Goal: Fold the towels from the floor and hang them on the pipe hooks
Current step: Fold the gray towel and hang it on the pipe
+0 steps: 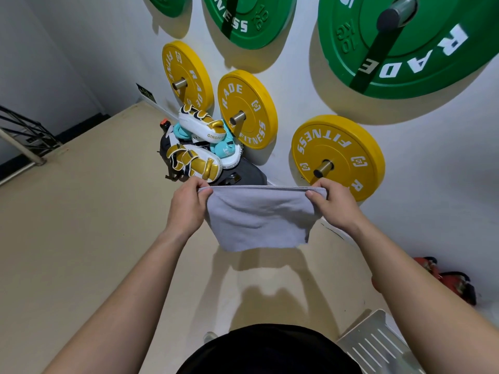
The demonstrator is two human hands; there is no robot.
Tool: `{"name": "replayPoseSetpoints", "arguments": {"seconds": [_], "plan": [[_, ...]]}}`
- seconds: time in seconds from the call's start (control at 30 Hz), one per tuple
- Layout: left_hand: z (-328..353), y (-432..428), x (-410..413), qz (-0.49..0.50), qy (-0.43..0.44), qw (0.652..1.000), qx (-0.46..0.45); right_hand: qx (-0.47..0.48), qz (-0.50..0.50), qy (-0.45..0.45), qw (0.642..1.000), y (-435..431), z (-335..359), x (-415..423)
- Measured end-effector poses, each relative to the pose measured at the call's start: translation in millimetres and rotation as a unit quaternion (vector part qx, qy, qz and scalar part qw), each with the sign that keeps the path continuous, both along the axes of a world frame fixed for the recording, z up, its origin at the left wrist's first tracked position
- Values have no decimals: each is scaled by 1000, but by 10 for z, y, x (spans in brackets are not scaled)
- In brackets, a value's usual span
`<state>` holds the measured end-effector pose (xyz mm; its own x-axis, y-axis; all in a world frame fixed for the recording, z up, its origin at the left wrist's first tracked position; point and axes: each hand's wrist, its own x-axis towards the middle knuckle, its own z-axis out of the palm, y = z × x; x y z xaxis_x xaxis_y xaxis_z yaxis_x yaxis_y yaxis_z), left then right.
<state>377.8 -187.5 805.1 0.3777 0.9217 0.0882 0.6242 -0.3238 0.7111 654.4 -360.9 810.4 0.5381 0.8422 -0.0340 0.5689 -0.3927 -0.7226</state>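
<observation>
Grey terry towel [259,217], folded over, hangs in the air between my two hands above the beige floor [81,211]. My left hand [189,203] is pinched shut on its upper left corner, my right hand [334,203] clamped on the upper right, the top edge pulled taut. Beyond it, gold-and-white boxing pads [194,160] lie heaped at the floor's far edge against the wall, where yellow weight plates [337,155] sit on pegs below green plates [405,44].

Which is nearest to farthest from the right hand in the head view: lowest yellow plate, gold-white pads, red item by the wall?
From the right hand:
1. Lowest yellow plate, on the wall just above it.
2. Gold-white pads, across to the left, beyond the towel.
3. Red item, lower right on the floor.
</observation>
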Motion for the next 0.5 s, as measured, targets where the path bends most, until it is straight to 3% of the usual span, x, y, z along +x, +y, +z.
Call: {"name": "replayPoseSetpoints", "arguments": {"seconds": [0.13, 0.3, 0.5], "plan": [[27, 6, -3, 33, -25, 999, 15, 5, -21, 19, 1000, 5, -9, 8], [37, -3, 24, 84, -38, 996, 8, 69, -122, 34, 990, 63, -42, -47], [27, -103, 75, 155, -61, 986, -10, 117, -151, 81, 978, 94, -121, -192]]}}
